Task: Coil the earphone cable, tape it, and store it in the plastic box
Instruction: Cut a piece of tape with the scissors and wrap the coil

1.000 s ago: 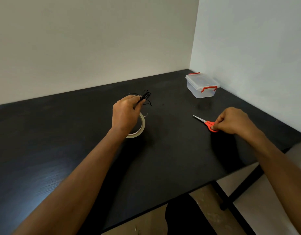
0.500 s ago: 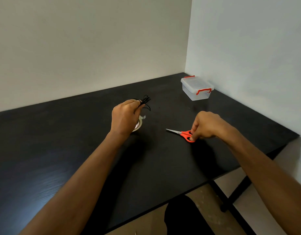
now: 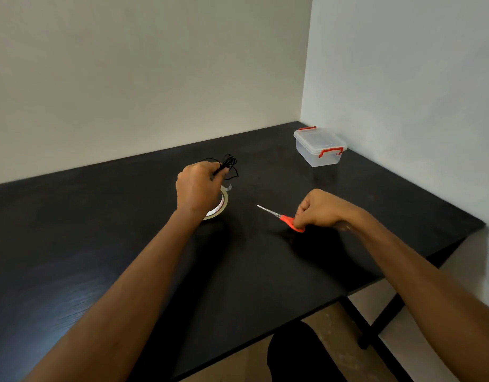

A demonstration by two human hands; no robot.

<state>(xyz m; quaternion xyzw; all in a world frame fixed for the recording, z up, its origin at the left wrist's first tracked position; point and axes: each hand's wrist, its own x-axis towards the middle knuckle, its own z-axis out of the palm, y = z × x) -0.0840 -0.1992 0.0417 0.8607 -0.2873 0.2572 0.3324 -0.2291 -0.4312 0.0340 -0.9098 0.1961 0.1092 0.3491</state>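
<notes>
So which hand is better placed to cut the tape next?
Probably the right hand: it grips the scissors, close to the tape roll. The left hand is busy holding the coiled cable.

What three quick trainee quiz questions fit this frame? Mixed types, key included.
1. True or false: the clear plastic box has its lid off.
2. The left hand holds: A) a box lid B) the bundled black earphone cable C) nothing.
3. Fill in: the right hand grips the orange handle of the ___, blades pointing left on the table.

Key: 1 false, the lid is on. 2 B. 3 scissors.
</notes>
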